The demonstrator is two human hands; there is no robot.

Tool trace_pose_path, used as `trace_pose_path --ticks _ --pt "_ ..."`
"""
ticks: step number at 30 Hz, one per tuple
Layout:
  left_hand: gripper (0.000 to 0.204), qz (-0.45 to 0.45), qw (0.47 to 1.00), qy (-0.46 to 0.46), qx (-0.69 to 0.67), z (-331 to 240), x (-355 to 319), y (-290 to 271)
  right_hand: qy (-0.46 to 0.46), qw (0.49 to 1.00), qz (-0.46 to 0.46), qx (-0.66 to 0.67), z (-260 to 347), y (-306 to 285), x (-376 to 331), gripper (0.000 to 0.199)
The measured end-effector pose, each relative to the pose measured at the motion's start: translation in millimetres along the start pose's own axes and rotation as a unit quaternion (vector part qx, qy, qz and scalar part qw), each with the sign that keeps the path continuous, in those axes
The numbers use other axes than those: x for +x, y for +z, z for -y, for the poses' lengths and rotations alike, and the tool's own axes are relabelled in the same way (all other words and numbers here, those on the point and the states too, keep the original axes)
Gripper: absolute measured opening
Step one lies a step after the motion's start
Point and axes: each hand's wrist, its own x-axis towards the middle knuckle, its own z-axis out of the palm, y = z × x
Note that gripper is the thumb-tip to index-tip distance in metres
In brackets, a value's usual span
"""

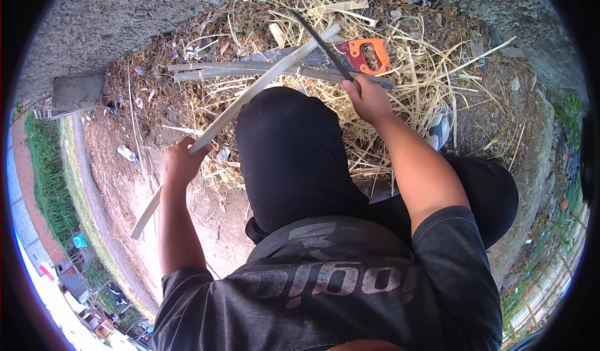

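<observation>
Closest to the lens, at six o'clock, a dark grey shirt fills the lower frame, with a raised knee in black trousers [290, 157] above it at centre. At about nine o'clock of that knee the left hand [180, 162] is wrapped tight round a long pale bamboo strip [250, 95], which slants from the seven o'clock side up toward one o'clock. At about one o'clock of the knee the right hand [369, 100] is closed on the handle of a dark narrow blade [322, 43]; the blade runs up toward eleven o'clock and crosses the strip near its far end.

To do this well, I would keep the left grip firm and low so the strip cannot twist, hold the blade at a shallow angle to it, and cut away from the knee and the left fingers.

Farther out, at twelve o'clock, grey split bamboo lengths [250, 70] and an orange-handled handsaw [369, 56] lie on dry straw [425, 70], with rough concrete beyond.
</observation>
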Motion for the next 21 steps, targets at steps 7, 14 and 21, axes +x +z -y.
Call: trace_pose_path --ticks 7,14,21 --pt "0.042 -0.046 0.994 0.008 0.101 -14 1 -15 -0.100 0.992 0.073 -0.008 32 -3 4 0.049" --pt "0.045 -0.054 0.992 0.014 0.117 -16 0 -5 0.079 0.994 0.073 -0.032 -23 1 12 0.055" --pt "0.054 -0.051 0.992 0.016 0.114 -12 3 -3 -0.087 0.990 0.108 -0.013 23 6 4 0.054"
